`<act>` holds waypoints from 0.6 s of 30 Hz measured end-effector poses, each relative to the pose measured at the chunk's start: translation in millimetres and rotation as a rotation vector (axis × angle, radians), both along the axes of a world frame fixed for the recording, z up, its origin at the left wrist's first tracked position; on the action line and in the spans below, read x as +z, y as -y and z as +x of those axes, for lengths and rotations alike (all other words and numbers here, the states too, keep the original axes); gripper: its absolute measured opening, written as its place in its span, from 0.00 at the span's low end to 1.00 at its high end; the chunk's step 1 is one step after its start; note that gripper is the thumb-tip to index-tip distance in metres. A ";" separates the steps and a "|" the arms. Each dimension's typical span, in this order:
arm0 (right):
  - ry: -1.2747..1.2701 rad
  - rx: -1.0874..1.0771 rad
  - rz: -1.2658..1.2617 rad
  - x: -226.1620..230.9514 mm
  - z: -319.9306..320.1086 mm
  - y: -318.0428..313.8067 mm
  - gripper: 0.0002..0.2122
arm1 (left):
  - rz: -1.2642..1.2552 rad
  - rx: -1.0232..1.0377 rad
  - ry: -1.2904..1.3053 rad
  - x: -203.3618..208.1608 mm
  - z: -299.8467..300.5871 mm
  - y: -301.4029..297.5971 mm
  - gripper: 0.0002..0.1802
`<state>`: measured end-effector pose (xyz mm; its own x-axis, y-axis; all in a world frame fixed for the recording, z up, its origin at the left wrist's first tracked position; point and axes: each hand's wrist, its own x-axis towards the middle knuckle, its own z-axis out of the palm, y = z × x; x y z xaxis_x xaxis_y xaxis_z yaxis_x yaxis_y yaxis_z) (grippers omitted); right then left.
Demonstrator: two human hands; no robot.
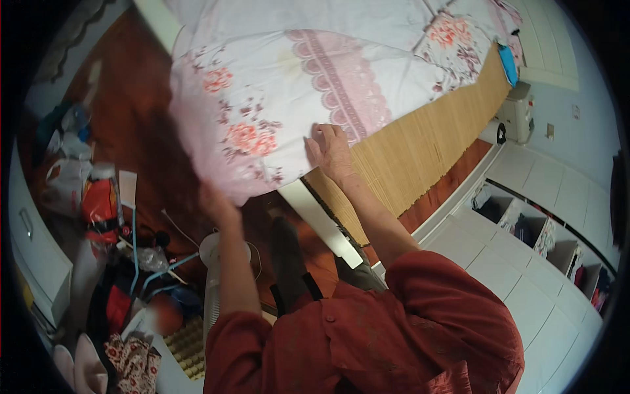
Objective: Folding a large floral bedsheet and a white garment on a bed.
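Observation:
A white and pink bed sheet point(262, 79) with orange-red flowers and a scalloped lace-print band is spread over the bed. My right hand point(333, 152) is at the sheet's near edge, its fingers bent and closed on the cloth beside the woven mat. At the sheet's near left corner is my left hand point(220, 202), smeared by motion and partly hidden by the cloth, so its fingers cannot be made out. The tan woven mat point(420, 144) shows along the bed's right side, beneath the sheet. Part of the cream bed frame point(318, 220) sticks out below.
A white fan point(211, 253) stands close by my left forearm. Bags, including a red one point(102, 200), and blue tubing point(135, 253) crowd the floor at left. White cabinets point(499, 262) with open compartments line the right. A blue item point(506, 64) lies at the mat's far end.

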<state>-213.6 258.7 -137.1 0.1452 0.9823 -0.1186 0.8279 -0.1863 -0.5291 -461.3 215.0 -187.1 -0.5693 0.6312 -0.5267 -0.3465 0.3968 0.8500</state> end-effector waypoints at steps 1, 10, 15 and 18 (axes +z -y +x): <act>-0.018 0.019 0.012 3.8 11.0 1.3 0.14 | 0.002 0.002 0.099 28.0 -6.9 -12.1 0.19; -0.100 -0.021 0.143 47.4 76.9 66.4 0.11 | -0.157 -0.377 -0.133 -4.0 -40.0 13.4 0.24; -0.286 -0.209 0.090 71.0 131.1 136.5 0.11 | -0.134 -0.509 -0.460 42.6 9.0 38.1 0.22; -0.387 -0.226 0.132 86.2 158.0 165.2 0.10 | -0.076 -0.675 -0.587 49.8 26.8 70.6 0.21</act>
<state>-55.6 93.5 -50.8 0.3274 0.9413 -0.0821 0.5113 -0.2496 -0.8224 -434.6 144.4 -137.4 -0.2801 0.9043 -0.3221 0.4629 0.4212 0.7799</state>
